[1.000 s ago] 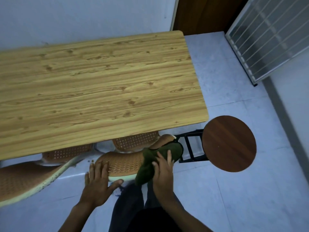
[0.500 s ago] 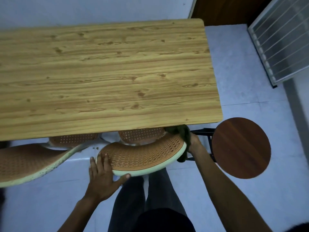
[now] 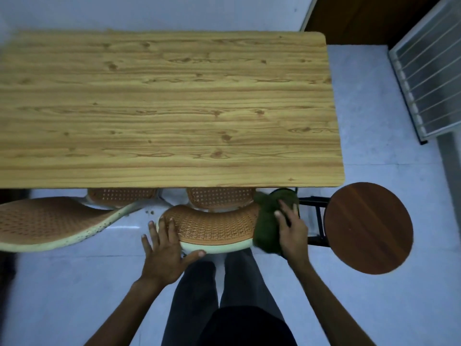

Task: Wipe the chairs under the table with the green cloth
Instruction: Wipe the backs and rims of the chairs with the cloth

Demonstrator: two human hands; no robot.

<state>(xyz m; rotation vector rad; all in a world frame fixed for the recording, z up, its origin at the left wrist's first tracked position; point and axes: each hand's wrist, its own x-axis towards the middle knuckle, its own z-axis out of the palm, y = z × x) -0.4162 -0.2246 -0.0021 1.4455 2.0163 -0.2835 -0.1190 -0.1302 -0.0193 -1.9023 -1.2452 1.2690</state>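
A chair with an orange woven backrest (image 3: 214, 227) and pale green rim is tucked under the wooden table (image 3: 164, 108). My left hand (image 3: 166, 248) rests flat on the left end of that backrest, thumb under the rim. My right hand (image 3: 290, 231) presses the green cloth (image 3: 265, 224) against the backrest's right end. The cloth drapes over the rim. The chair's seat (image 3: 220, 198) peeks out beneath the table edge.
A second orange woven chair (image 3: 47, 222) stands to the left, its seat (image 3: 122, 197) under the table. A round dark wooden stool (image 3: 369, 227) on a black frame stands at right. A white wire rack (image 3: 429, 71) leans at far right. My legs (image 3: 219, 295) stand on grey floor tiles.
My right hand with the cloth has come back from behind the backrest's far right edge onto its top right end. My left hand stays on the left end.
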